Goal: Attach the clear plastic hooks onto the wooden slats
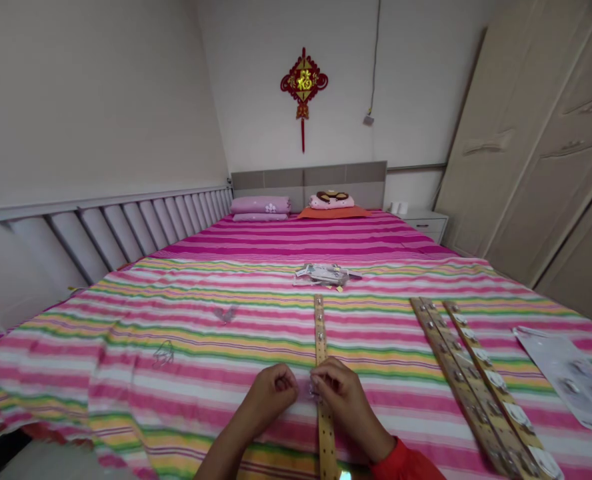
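A narrow yellow-brown strip with rows of holes [327, 443] lies lengthwise on the bed in front of me. Small shiny metal pieces [320, 318] sit along its far part. My right hand [343, 395] is over the strip, thumb and fingers pinched together at a small see-through, shiny piece [313, 389] whose kind I cannot make out. Just left of the strip, my left hand [275, 388] is closed with its fingers curled in. Whatever is between its fingertips, if anything, is hidden.
Several similar strips with shiny pieces [459, 375] lie to the right, beside a clear plastic package [571, 373]. Farther back is a pile of plastic packets [325, 274]. Crumpled clear plastic [225, 314] and a thin tangle [163, 354] lie left on the striped bedspread [126, 387].
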`<state>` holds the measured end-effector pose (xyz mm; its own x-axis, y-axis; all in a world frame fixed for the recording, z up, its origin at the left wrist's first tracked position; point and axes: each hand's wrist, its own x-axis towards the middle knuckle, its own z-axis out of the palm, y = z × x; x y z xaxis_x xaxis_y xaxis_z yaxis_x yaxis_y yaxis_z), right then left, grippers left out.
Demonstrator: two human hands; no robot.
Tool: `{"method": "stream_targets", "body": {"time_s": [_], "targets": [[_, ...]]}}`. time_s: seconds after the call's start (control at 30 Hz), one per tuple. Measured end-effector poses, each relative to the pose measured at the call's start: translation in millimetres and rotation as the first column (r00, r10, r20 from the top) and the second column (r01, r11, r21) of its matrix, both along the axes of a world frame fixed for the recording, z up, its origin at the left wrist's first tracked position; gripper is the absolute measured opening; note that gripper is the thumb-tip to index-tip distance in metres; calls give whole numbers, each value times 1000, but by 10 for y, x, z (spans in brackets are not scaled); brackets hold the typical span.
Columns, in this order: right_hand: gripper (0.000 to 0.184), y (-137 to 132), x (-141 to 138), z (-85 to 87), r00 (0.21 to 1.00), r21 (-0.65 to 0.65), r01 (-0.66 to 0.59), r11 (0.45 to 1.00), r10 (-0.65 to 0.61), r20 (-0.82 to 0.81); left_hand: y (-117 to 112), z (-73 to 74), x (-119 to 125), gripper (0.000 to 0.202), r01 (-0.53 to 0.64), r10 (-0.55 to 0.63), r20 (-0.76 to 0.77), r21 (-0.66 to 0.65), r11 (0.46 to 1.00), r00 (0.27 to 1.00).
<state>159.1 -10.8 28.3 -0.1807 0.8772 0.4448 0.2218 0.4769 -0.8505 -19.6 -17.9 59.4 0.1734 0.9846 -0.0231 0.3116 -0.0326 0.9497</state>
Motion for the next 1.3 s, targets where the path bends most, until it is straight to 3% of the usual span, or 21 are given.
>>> {"method": "stream_targets", "body": {"time_s": [0.23,0.4,0.53,0.67,0.8,0.9,1.03,1.17,1.3], "targets": [[17,-164,72,-50,998,-88,30,996,-34,-45,61,-31,90,4,56,-56,-2,19,998,998],[15,-189,99,-89,991,-135,75,988,-89,-97,111,-39,209,4,27,-26,-8,23,999,1000],[20,-114,101,-192,965,-266,94,959,-154,-214,180,-60,275,8,15,-15,58,-6,1000,998],[32,-15,98,-290,889,-446,-6,895,-200,-413,252,-156,315,25,-92,111,243,-90,992,964],[35,68,86,-364,803,-528,-10,849,-307,-510,270,-319,390,31,-147,211,319,-213,966,924],[32,131,67,-403,776,-540,-6,842,-337,-533,300,-445,459,29,-148,228,335,-247,958,914],[31,232,59,-414,812,-511,34,859,-322,-487,412,-545,533,24,-203,294,344,-276,939,892],[27,340,78,-412,853,-421,179,889,-353,-383,553,-555,585,16,-239,300,310,-220,946,902],[23,434,89,-420,877,-364,302,881,-406,-257,674,-567,611,10,-265,297,235,-158,951,925]]}}
